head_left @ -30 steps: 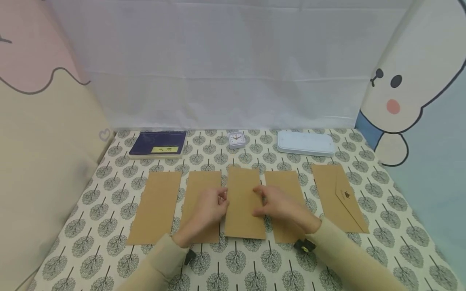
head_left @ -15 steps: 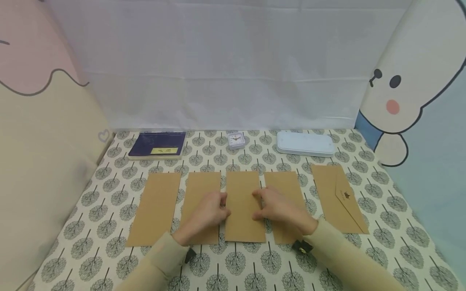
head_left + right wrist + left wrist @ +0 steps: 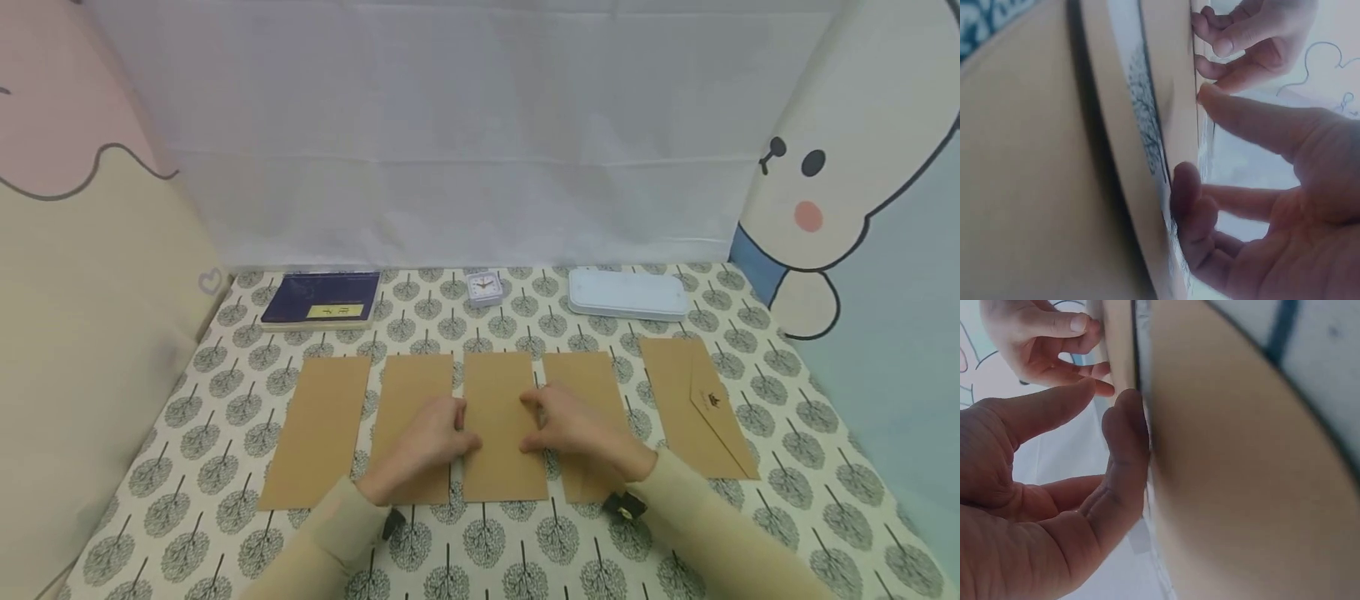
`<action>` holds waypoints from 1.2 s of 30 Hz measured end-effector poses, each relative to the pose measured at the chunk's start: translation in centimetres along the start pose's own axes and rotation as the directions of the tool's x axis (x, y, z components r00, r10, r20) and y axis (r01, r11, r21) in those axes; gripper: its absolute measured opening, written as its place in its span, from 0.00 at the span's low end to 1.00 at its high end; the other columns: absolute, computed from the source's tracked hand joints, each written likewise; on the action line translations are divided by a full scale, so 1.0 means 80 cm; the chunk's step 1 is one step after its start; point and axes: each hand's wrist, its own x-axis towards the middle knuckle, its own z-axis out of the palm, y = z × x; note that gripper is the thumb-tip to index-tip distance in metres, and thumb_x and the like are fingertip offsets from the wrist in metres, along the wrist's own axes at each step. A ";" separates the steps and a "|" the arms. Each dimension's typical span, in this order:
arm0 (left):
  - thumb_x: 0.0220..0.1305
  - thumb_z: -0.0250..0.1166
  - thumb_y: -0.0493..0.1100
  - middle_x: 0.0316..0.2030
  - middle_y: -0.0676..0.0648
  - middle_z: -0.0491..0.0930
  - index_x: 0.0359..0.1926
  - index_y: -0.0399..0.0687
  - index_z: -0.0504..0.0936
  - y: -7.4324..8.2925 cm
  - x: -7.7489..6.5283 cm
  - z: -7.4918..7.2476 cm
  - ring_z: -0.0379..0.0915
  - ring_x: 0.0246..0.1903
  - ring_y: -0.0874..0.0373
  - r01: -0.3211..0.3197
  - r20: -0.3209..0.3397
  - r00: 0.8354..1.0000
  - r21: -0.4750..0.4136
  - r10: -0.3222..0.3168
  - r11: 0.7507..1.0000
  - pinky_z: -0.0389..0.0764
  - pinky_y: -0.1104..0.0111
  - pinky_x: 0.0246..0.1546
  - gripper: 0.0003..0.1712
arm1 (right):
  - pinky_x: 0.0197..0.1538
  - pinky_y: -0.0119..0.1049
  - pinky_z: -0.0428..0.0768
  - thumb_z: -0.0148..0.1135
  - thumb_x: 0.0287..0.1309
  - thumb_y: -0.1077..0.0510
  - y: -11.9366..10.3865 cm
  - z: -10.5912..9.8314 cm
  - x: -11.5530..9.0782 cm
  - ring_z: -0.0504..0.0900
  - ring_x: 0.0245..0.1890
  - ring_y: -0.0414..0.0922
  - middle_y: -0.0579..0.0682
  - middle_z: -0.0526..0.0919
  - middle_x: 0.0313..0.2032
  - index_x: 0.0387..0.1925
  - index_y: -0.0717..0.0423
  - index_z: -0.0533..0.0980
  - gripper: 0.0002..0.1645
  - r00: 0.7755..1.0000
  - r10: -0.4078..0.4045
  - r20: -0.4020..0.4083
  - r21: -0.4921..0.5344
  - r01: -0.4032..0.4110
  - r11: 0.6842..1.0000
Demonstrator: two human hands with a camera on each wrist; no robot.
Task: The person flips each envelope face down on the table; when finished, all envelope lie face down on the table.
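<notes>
In the head view, a brown kraft envelope (image 3: pixel 498 417) lies flat at the centre of a row, plain side up. My left hand (image 3: pixel 429 437) touches its left edge, thumb a little over the paper. On the opposite edge, the thumb and fingers of my right hand (image 3: pixel 573 423) rest spread apart. Seen from the left wrist, the fingers of my left hand (image 3: pixel 1079 487) bend loosely with a gap to the thumb. In the right wrist view, my right hand (image 3: pixel 1266 181) has its fingertips down at the paper.
Other brown envelopes flank it: one at far left (image 3: pixel 318 433), ones partly under each forearm, and one at right (image 3: pixel 701 408) showing its flap and crown mark. Behind stand a dark blue book (image 3: pixel 322 296), a small white clock (image 3: pixel 484 288) and a white case (image 3: pixel 628 294).
The centre envelope has shifted slightly toward me, straightened and settled flat. My left hand has moved slightly nearer to me, its thumb now over the paper; the right hand barely moved.
</notes>
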 end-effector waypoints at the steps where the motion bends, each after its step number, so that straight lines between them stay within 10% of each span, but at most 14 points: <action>1: 0.51 0.71 0.41 0.18 0.48 0.69 0.22 0.42 0.71 0.000 0.000 -0.001 0.64 0.15 0.59 0.000 -0.001 1.000 -0.006 0.000 1.000 0.67 0.68 0.16 0.15 | 0.48 0.43 0.75 0.80 0.36 0.52 0.001 -0.002 -0.001 0.75 0.41 0.47 0.55 0.76 0.49 0.60 0.62 0.71 0.47 1.000 -0.010 0.000 0.030 0.010 0.999; 6: 0.52 0.72 0.44 0.19 0.51 0.71 0.27 0.43 0.74 0.004 0.002 -0.004 0.65 0.17 0.60 -0.084 -0.009 0.996 0.030 0.085 0.996 0.68 0.69 0.18 0.14 | 0.32 0.37 0.77 0.80 0.38 0.54 0.013 -0.012 -0.011 0.75 0.26 0.41 0.55 0.76 0.47 0.67 0.60 0.63 0.53 0.998 -0.060 -0.026 0.182 0.063 0.981; 13: 0.51 0.74 0.45 0.29 0.53 0.76 0.57 0.31 0.74 0.016 0.012 0.015 0.71 0.25 0.63 -0.233 0.021 0.972 0.010 0.233 0.972 0.76 0.71 0.27 0.35 | 0.34 0.37 0.77 0.77 0.44 0.55 0.040 -0.030 -0.030 0.76 0.30 0.43 0.59 0.76 0.45 0.65 0.65 0.62 0.50 0.985 -0.140 -0.100 0.127 0.153 0.980; 23: 0.51 0.74 0.46 0.24 0.53 0.74 0.41 0.36 0.80 0.053 0.023 0.037 0.69 0.21 0.62 -0.302 0.082 0.951 0.055 0.297 0.952 0.74 0.72 0.22 0.21 | 0.34 0.39 0.76 0.77 0.43 0.53 0.081 -0.045 -0.074 0.74 0.36 0.47 0.56 0.75 0.42 0.64 0.67 0.64 0.50 0.974 -0.036 -0.225 -0.017 0.033 0.999; 36: 0.45 0.75 0.42 0.17 0.53 0.70 0.20 0.48 0.74 0.094 0.041 0.055 0.63 0.14 0.62 -0.257 0.136 0.963 0.185 0.235 0.948 0.68 0.71 0.14 0.15 | 0.46 0.51 0.76 0.82 0.32 0.53 0.091 -0.062 -0.082 0.77 0.45 0.58 0.66 0.76 0.47 0.62 0.76 0.59 0.60 0.980 0.176 -0.096 -0.023 -0.179 0.984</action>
